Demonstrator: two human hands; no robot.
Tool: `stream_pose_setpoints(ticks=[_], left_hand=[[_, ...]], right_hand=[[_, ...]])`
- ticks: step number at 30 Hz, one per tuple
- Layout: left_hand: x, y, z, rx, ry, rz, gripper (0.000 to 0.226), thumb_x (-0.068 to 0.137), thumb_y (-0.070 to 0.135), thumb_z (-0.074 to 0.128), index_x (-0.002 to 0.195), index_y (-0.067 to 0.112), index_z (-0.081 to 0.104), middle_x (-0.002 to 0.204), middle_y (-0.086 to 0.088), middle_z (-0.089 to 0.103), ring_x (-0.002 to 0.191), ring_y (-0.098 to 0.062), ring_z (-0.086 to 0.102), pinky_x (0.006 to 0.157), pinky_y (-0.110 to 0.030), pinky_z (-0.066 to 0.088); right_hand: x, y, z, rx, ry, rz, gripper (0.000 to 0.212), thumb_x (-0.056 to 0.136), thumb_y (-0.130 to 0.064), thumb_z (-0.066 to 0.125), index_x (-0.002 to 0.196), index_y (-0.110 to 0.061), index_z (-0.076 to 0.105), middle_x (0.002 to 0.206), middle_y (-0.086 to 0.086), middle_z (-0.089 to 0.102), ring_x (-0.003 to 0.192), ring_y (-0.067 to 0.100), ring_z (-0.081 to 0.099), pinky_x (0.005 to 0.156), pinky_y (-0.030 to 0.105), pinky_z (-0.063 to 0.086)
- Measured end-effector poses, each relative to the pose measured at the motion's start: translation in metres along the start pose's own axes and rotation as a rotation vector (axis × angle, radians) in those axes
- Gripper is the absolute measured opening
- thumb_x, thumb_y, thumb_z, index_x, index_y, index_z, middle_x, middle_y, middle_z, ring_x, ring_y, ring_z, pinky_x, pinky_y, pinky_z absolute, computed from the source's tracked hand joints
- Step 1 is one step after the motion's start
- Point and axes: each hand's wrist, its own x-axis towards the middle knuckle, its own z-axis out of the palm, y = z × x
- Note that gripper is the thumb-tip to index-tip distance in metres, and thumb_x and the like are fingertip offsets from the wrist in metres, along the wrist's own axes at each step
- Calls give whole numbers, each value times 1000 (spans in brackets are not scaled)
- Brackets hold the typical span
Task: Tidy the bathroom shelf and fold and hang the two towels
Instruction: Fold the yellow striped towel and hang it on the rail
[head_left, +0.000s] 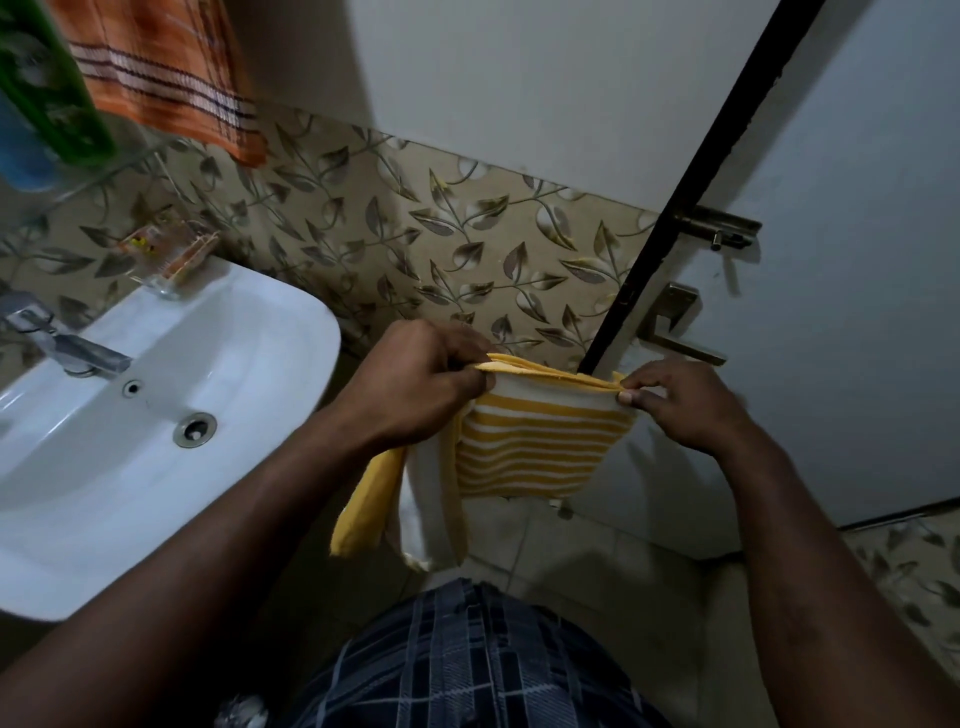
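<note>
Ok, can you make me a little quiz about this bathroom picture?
1. What do the left hand and the right hand hold between them? A a green towel, B a yellow striped towel, C a bar of soap.
2. True or false: the orange towel hangs up on the wall.
3. Fill the gap: the tap stands on the white ____.

Key: 1 B. 2 true. 3 sink.
</note>
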Motion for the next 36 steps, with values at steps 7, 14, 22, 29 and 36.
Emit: stream_pose_setpoints(ticks=[7, 14, 22, 29, 36], left_hand=[[10, 25, 1, 95, -154, 108, 30, 86, 28, 64, 107, 16, 82, 115, 8, 76, 97, -6, 71, 82, -39, 61], [10, 25, -10, 45, -132, 13, 17, 91, 18, 74, 105, 19, 84, 107, 11, 77, 96, -2, 70, 85, -34, 59], [7, 23, -27, 18, -121, -257, 11, 87, 15, 77, 95, 18, 85, 95, 8, 79, 85, -7, 72, 85, -40, 61], [3, 20, -41, -121, -147, -433, 10, 88, 11, 76, 92, 14, 84, 96, 4, 81, 91, -14, 76, 92, -43, 61], [-1, 16, -44, -193, -168, -475, 15, 87, 12, 77, 92, -1, 81, 96, -8, 80, 94, -26, 77, 93, -54, 60]], right_hand=[[-6, -85, 2, 423, -254, -288, 67, 81, -25, 89, 142, -31, 61, 139, -19, 63, 133, -2, 55, 111, 25, 44], [-2, -120, 18, 696, -172, -386, 40, 82, -22, 85, 118, -23, 69, 110, -8, 72, 108, 17, 71, 95, 50, 59], [-10, -127, 42, 896, -110, -323, 20, 93, -11, 74, 110, -19, 66, 98, -6, 74, 99, 17, 71, 86, 37, 60], [-13, -138, 45, 912, -100, -341, 20, 97, -7, 71, 106, -23, 64, 92, -8, 70, 90, 11, 69, 77, 30, 57], [-10, -139, 41, 861, -132, -350, 15, 93, -3, 74, 101, -15, 70, 94, -14, 68, 91, 4, 65, 82, 26, 56]])
